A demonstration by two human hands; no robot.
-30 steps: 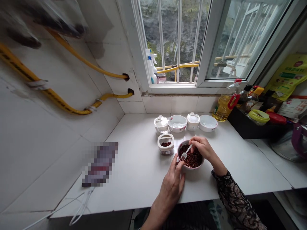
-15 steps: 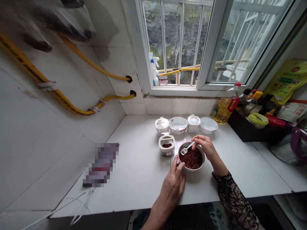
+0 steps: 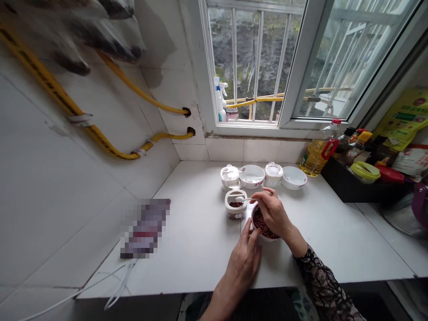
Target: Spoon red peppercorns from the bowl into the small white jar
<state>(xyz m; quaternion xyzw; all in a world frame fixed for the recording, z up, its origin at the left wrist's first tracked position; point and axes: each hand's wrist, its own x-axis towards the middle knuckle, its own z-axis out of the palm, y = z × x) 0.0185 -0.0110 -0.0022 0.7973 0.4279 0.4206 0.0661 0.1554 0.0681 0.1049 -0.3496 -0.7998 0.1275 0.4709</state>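
Observation:
My left hand (image 3: 242, 265) grips the near left side of a white bowl (image 3: 270, 240), fingers and thumb at its rim. Dark red peppercorn-like grains (image 3: 262, 223) fill much of the bowl. Between the fingertips of my right hand (image 3: 274, 215) is a small white plastic spoon (image 3: 246, 199). Its scoop is over the open top of a square clear seasoning jar (image 3: 236, 214), which holds similar dark red grains. Whether the scoop carries any grains is too small to tell. My right hand hides part of the bowl's right side.
Behind stand a lidded jar (image 3: 229, 178), a white bowl (image 3: 252, 167), another jar of white contents (image 3: 273, 175) and a shallow bowl (image 3: 294, 179). At right are an oil bottle (image 3: 314, 157) and a black box (image 3: 344, 187) of condiments. A white cable (image 3: 122, 283) crosses the counter's left edge.
My right hand has moved the spoon left, from above the bowl's grains to over the open jar. My left hand stays on the bowl. The whole view has shifted slightly.

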